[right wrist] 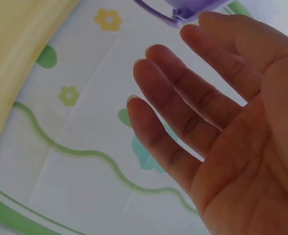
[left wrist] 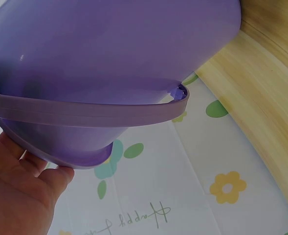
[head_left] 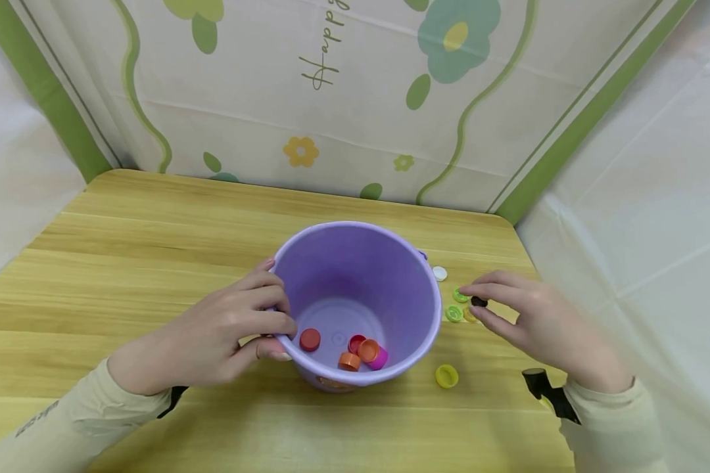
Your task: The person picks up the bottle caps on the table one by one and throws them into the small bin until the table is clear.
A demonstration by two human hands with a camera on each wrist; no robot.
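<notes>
My left hand (head_left: 225, 328) grips the near-left rim of a purple bucket (head_left: 390, 282), which tilts so that its mouth faces me. In the left wrist view, the thumb (left wrist: 58, 178) presses the rim. Red, orange and magenta bottle caps, among them a red cap (head_left: 310, 339), lie inside. My right hand (head_left: 538, 322) hovers over the caps on the table. A black cap (head_left: 479, 301) shows in the gap between thumb and index finger. In the right wrist view, the fingers (right wrist: 183, 115) are extended, with no cap visible among them.
Around the right fingertips lie a light green cap (head_left: 453, 313), another green cap (head_left: 460, 295) and a partly hidden orange-yellow cap (head_left: 469, 315). A white cap (head_left: 440, 273) sits behind them, a yellow cap (head_left: 446, 376) in front. Patterned cloth (head_left: 361, 98) hangs behind the wooden table (head_left: 154, 263).
</notes>
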